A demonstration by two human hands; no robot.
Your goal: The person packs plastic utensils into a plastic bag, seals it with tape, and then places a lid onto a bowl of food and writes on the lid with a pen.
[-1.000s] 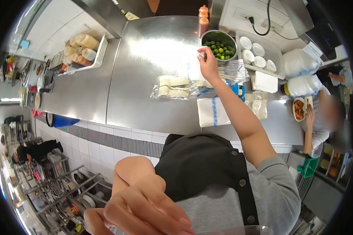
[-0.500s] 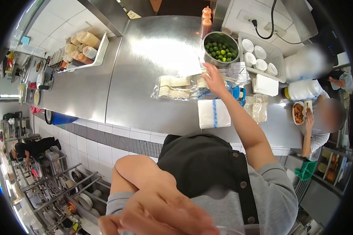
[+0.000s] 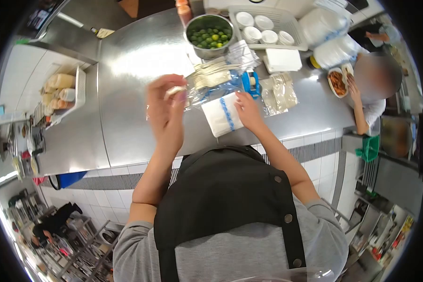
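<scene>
My left hand (image 3: 167,105) is raised over the steel counter (image 3: 127,94), its fingers curled round a small whitish item (image 3: 175,91) too blurred to name. My right hand (image 3: 249,110) grips the right edge of a white packet with a blue stripe (image 3: 216,117), which lies tilted near the counter's front edge. Behind the packet are wrapped wooden cutlery (image 3: 211,77) and a blue tape dispenser (image 3: 251,83). Clear plastic packets (image 3: 279,94) lie to the right of my right hand.
A steel bowl of green limes (image 3: 209,35) stands at the back, beside sauce bottles (image 3: 184,14). A basket (image 3: 298,37) holds white bowls. At right, a person's hand (image 3: 354,84) is at a food tray (image 3: 337,83). More bottles fill a basket (image 3: 81,89) at left.
My left hand has risen from near the camera to above the counter. My right hand has come back from the cutlery to the white packet, now tilted. The view has shifted.
</scene>
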